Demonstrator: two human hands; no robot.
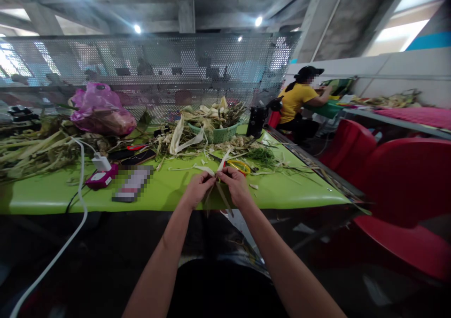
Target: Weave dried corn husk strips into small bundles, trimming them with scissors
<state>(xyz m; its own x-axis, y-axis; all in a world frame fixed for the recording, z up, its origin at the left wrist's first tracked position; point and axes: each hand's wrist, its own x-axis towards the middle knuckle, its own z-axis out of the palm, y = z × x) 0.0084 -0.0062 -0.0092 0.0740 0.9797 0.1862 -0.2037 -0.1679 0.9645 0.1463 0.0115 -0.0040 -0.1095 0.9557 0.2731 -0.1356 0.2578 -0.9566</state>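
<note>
Between my two hands, at the front of the green table (275, 193), are pale dried husk strips (223, 199). Their ends stick up above my fingers and hang below them past the table edge. My left hand (199, 186) pinches the strips from the left. From the other side my right hand (234, 184) pinches them too, its fingertips close to the left ones. Just beyond the right hand lie scissors with yellow handles (243, 167). A green basket (225, 134) heaped with dried husks (207, 113) stands farther back.
On the left are a pile of husks (31, 149), a pink plastic bag (102, 111), a phone (133, 184) and a purple power adapter (102, 177) with a white cable (83, 191). Red chairs (401, 182) stand at right. A person in yellow (298, 99) sits farther off.
</note>
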